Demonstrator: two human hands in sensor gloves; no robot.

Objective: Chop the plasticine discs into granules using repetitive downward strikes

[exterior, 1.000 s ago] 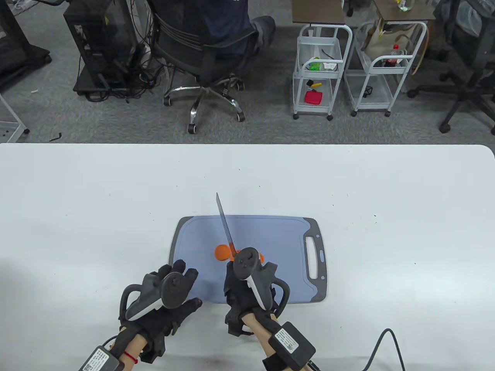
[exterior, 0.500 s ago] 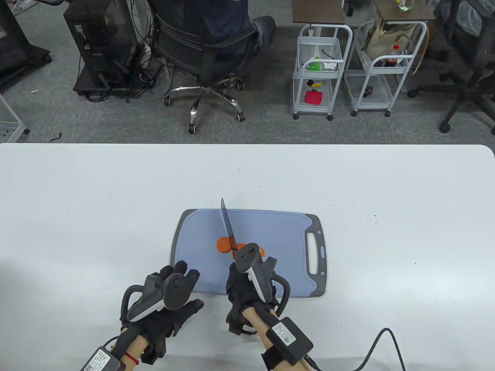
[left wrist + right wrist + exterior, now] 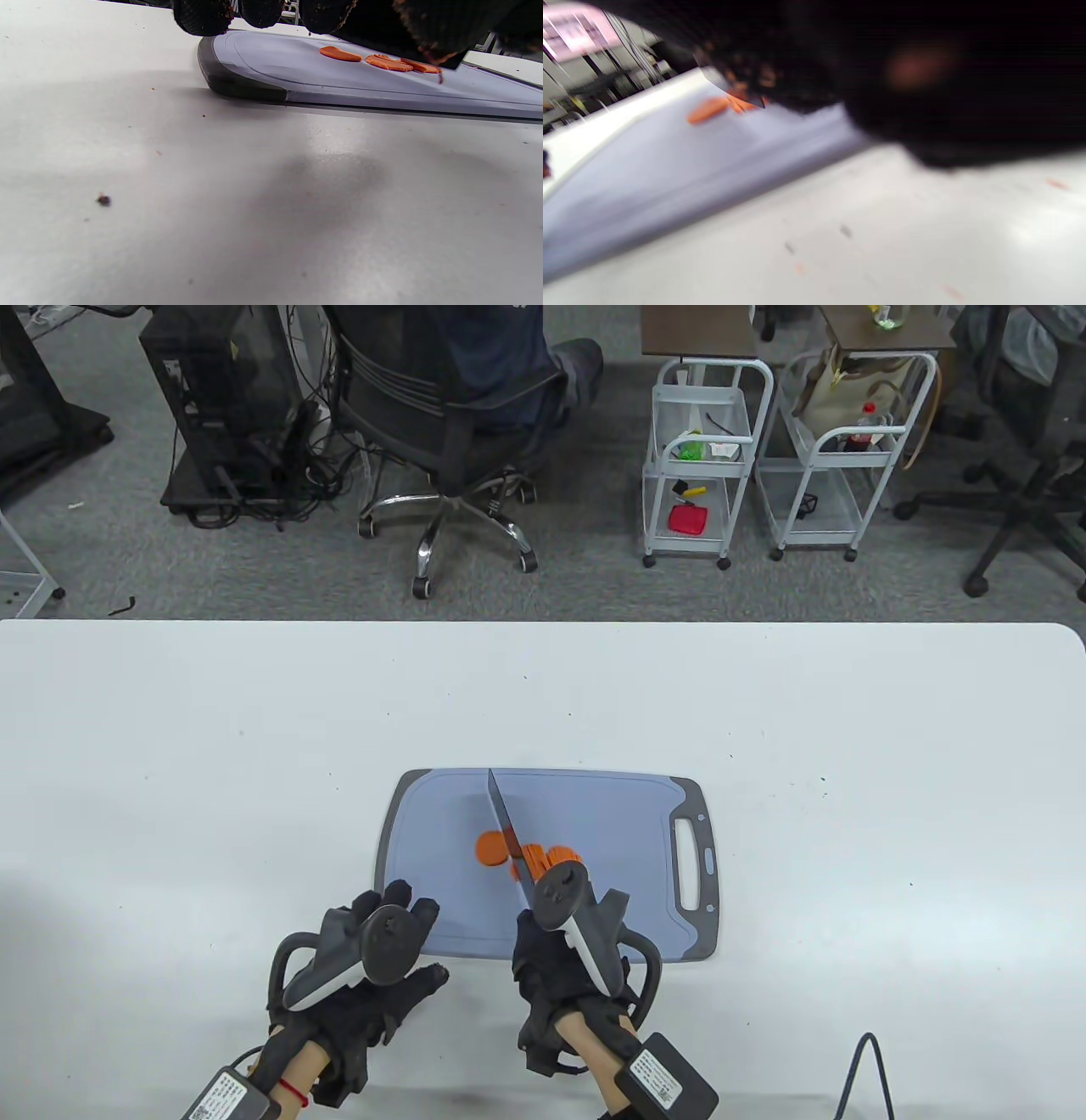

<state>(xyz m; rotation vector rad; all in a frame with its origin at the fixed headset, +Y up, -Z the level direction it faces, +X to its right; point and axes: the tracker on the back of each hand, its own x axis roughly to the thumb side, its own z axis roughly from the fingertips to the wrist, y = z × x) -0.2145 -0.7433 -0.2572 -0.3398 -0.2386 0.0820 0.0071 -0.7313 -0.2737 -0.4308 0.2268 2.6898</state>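
Flat orange plasticine discs (image 3: 490, 848) lie in a small cluster on a blue-grey cutting board (image 3: 611, 814). They also show in the left wrist view (image 3: 340, 54) and, blurred, in the right wrist view (image 3: 708, 109). My right hand (image 3: 564, 937) grips a knife (image 3: 506, 831) by its handle. The blade lies low across the discs, tip toward the board's far edge. My left hand (image 3: 382, 937) rests with fingers spread on the board's near left corner (image 3: 237, 80) and holds nothing.
The board's handle slot (image 3: 689, 878) is at its right end. The board lies on a white table (image 3: 170, 780). Small crumbs dot the table (image 3: 103, 199). A black cable (image 3: 861, 1073) lies at the near right edge.
The knife has come down from a raised tilt onto the discs, and my right hand has drawn back toward me and slightly right. The board shifted slightly. My left hand barely moved.
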